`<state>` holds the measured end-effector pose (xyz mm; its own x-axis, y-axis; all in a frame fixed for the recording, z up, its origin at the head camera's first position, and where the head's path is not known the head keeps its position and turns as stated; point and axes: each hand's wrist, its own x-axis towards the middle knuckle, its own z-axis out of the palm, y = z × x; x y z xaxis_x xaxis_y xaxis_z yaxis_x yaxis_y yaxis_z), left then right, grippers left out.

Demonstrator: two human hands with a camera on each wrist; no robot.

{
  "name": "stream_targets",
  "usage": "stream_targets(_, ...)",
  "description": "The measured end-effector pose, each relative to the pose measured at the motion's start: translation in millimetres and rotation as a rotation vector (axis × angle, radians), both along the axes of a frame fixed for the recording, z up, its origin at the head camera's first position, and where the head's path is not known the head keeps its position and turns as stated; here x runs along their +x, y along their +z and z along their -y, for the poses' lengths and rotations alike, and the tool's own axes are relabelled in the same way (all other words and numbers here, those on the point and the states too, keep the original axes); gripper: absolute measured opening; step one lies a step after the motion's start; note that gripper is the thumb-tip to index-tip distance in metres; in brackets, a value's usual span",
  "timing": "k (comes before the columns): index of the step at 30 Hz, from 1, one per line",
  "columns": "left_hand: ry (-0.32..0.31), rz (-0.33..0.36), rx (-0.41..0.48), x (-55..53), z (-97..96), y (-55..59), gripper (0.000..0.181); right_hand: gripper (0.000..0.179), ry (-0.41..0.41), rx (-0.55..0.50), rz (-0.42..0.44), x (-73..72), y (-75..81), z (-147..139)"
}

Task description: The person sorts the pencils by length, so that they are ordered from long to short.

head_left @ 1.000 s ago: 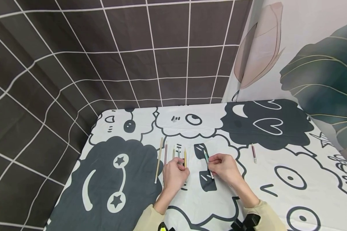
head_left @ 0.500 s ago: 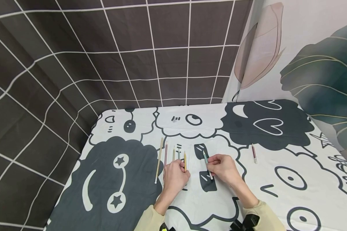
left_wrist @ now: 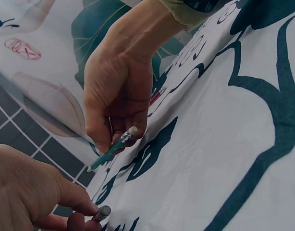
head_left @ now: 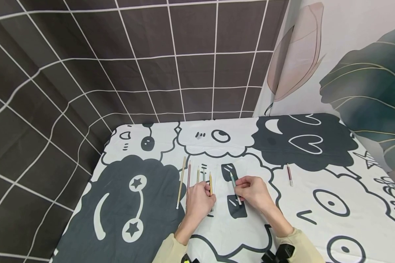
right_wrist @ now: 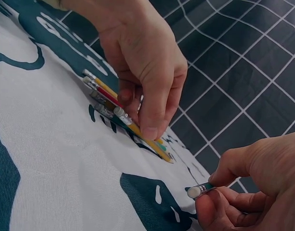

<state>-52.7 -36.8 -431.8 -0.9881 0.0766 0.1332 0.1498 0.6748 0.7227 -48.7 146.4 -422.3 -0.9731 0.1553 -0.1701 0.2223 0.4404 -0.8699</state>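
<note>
My left hand pinches a yellow pencil lying at the right end of a row of pencils; its eraser end shows past the fingers in the right wrist view. To the left in that row are a green pencil, a pale yellowish one and a red pencil, partly covered by the hand. A longer gold-coloured pencil lies at the row's left end. Between thumb and fingers, my right hand holds another green pencil, tip pointing away and white eraser toward me, right of the row.
A dark red pencil lies apart on the right of the cloth-covered table, which bears a black-and-white cartoon print. A dark grid-patterned curtain hangs behind and to the left. Leaf-print fabric hangs at the right.
My right hand has shifted slightly left with the green pencil, closer to the row. The left hand stays almost in place on the yellow pencil.
</note>
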Motion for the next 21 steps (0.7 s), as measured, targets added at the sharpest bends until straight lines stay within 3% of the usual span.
stream_targets(21, -0.039, -0.067, -0.101, -2.6, -2.9, 2.2, 0.024, 0.012, 0.009, -0.020, -0.004, 0.5, -3.2, 13)
